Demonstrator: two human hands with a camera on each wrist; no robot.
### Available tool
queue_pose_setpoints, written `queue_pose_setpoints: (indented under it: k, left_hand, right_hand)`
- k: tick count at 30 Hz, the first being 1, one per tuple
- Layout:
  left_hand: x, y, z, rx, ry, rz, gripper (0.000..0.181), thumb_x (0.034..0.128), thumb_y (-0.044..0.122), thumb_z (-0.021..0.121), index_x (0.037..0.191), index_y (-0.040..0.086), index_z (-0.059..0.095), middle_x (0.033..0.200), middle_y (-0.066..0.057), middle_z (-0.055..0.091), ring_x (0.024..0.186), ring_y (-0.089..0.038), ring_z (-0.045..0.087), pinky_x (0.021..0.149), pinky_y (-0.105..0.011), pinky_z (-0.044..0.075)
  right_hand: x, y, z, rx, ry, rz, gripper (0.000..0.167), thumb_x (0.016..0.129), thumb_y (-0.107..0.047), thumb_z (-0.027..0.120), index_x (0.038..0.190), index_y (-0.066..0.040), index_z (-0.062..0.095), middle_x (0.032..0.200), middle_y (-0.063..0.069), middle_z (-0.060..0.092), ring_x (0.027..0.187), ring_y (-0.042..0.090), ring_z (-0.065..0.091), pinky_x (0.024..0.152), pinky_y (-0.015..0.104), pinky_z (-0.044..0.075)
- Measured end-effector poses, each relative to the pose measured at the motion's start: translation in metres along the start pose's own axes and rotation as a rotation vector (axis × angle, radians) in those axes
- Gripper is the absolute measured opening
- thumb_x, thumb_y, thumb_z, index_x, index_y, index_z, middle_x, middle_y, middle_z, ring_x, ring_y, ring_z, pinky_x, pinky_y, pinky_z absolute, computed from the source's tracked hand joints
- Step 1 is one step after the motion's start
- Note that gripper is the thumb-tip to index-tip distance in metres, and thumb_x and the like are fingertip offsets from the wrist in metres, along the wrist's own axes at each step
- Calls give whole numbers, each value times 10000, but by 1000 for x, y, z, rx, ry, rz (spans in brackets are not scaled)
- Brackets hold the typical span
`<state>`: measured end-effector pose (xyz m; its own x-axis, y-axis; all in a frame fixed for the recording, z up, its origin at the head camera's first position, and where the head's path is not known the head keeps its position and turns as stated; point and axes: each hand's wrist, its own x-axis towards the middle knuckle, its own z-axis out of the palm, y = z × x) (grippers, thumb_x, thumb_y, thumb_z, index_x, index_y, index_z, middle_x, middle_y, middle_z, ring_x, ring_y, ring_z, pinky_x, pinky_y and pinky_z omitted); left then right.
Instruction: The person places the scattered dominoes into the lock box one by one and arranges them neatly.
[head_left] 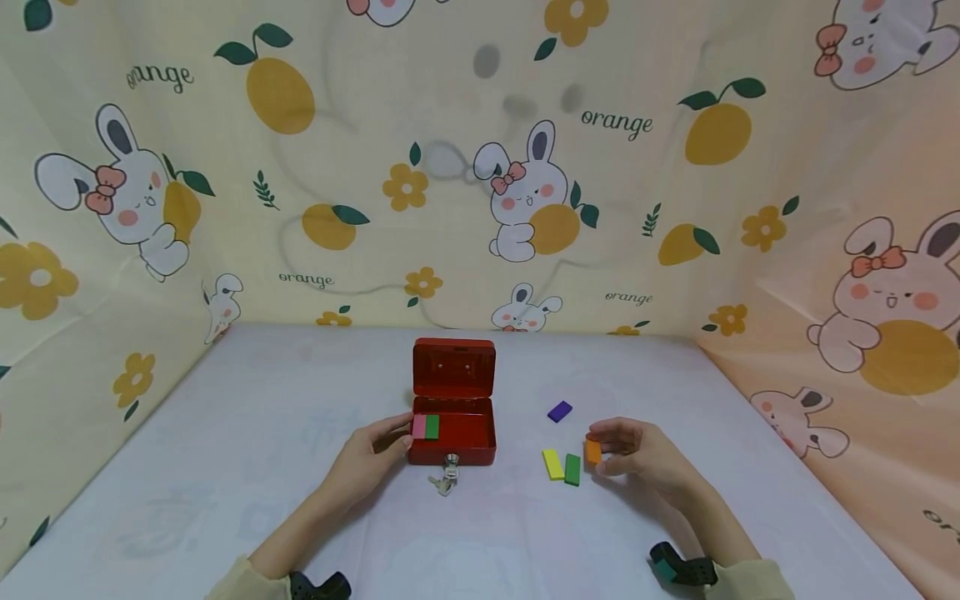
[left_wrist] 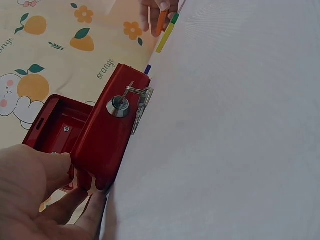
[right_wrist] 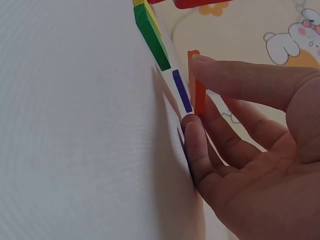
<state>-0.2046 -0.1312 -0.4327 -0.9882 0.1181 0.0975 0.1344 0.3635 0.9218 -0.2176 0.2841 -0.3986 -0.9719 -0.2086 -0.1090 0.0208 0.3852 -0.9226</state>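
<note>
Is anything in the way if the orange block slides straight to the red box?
Yes: the yellow block and the green block beside it lie between the orange block and the red box. The lid stands open, not blocking.

A hand could pass over the bare table (head_left: 517,517) between the box (head_left: 472,457) and the yellow block (head_left: 553,465). From above, the box stands open, with free floor right of the pink block (head_left: 419,427) and inner green block (head_left: 432,427); the raised lid (head_left: 453,369) bars the back, the left hand (head_left: 367,460) the left wall. Keys (head_left: 442,484) jut out in front. The outer green block (head_left: 572,471) crowds the orange block (head_left: 592,452).
</note>
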Motion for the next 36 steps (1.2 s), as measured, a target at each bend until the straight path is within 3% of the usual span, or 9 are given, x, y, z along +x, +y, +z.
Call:
queue_pose_setpoints:
  k: [19,36]
  left_hand:
    - [0,-2,0,2,-4,-6,438,939,217,625,1367,166,544,1321,-26,567,1277,-244,454,1035,-499,374]
    - [0,0,0,-11,-5,-2,452,939,201,625,1379,164,530,1343,-30,551,1282,-247,452,1011,-473,409]
  right_hand:
    - [-2,-1,1,14,29,-19,543,760,-18,778,1259,-18,564,1260,150,594,1131,289,550,1006,440,421]
    - [0,-4,7,8,47,-17,517,720,-29,807,1194,-38,599,1190,105,632,1079,274,575,933,335,477]
